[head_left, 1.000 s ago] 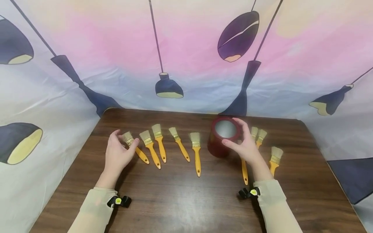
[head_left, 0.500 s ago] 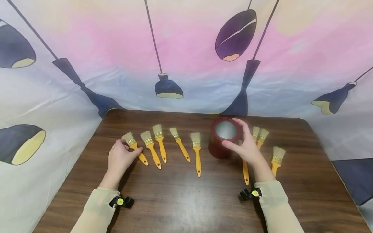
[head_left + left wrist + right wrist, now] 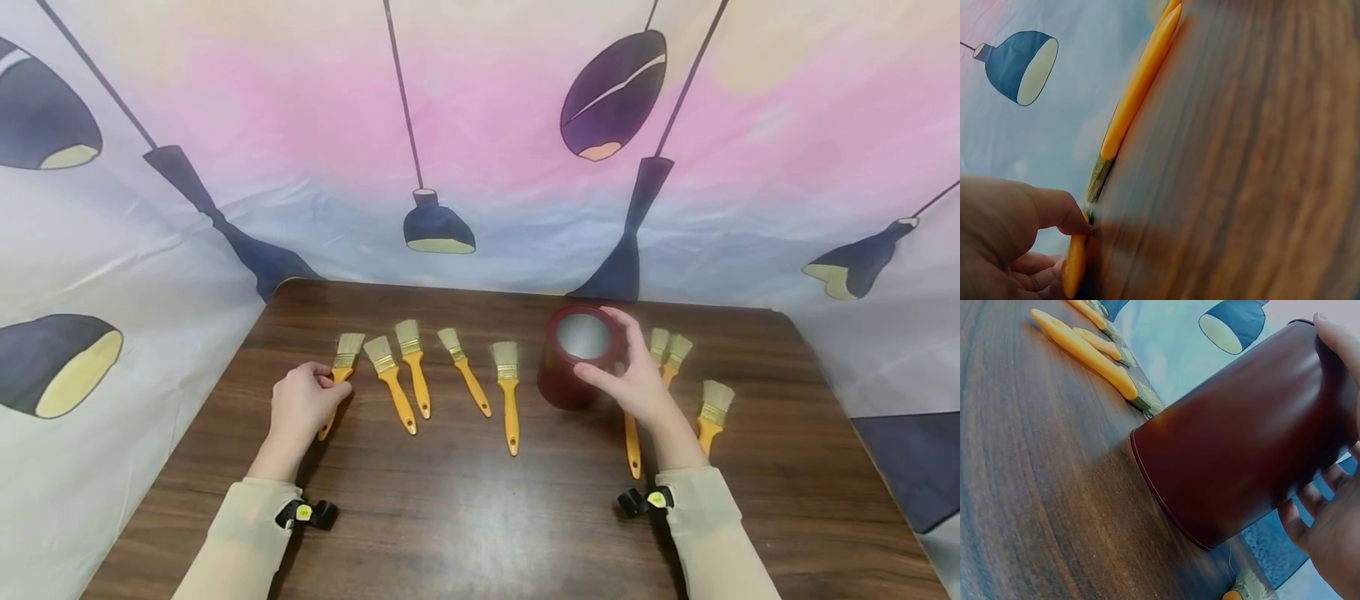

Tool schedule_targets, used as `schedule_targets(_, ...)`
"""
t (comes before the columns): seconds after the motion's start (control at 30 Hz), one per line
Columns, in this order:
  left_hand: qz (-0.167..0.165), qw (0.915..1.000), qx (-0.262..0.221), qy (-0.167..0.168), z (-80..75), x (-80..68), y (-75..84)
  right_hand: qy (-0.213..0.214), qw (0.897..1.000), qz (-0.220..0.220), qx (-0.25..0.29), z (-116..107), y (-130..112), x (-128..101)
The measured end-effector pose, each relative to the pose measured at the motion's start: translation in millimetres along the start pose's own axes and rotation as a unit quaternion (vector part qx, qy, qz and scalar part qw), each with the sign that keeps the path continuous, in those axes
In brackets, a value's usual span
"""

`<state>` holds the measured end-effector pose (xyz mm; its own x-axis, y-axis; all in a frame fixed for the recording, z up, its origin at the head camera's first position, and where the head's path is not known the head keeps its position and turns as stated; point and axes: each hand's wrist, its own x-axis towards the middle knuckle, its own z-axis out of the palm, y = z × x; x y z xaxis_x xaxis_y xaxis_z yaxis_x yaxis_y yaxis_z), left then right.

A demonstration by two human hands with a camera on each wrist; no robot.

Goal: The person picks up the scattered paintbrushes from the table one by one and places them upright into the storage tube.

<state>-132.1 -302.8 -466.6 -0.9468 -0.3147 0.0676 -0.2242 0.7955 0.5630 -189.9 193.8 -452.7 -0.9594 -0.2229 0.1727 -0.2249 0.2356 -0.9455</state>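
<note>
My left hand (image 3: 303, 406) pinches the orange handle of the leftmost paintbrush (image 3: 342, 361) on the wooden table (image 3: 465, 508); in the left wrist view the thumb and fingers close on that handle (image 3: 1075, 269). My right hand (image 3: 630, 379) grips the side of a dark red cylindrical cup (image 3: 573, 354), which stands upright; the right wrist view shows the fingers wrapped round the cup (image 3: 1241, 437). Several more orange-handled brushes lie in a row between the hands, such as one (image 3: 506, 387) just left of the cup.
More brushes lie right of the cup, one (image 3: 708, 408) near my right wrist and two (image 3: 667, 350) behind the hand. A printed fabric backdrop (image 3: 480, 150) encloses the table at the back and sides. Small black clips (image 3: 307, 514) sit at both sleeve cuffs.
My left hand closed on the leftmost brush and swung it, so its bristles now point up and right instead of up and left. The right hand stayed on the cup.
</note>
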Motion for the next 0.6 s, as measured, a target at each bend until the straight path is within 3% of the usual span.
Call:
schedule_targets(0.17,-0.002,1.0000,-0.005,-0.008,-1.9,2.3,0.1,0.000,1.000,-0.001,0.007,-0.4,0.2,0.7)
schedule_targets(0.37,0.018,0.9993,-0.030,0.015,-6.6,6.5,10.1,0.000,1.000,0.004,0.000,-0.6,1.2,-0.8)
schedule_targets(0.5,0.038,0.9958,-0.076,0.036,-7.9,10.4,32.9,-0.012,1.000,0.000,0.000,-2.7,1.8,-1.0)
schedule_targets(0.6,0.057,0.9869,-0.148,0.028,-8.2,14.9,60.6,-0.022,1.000,-0.006,0.003,-6.3,1.4,-0.5)
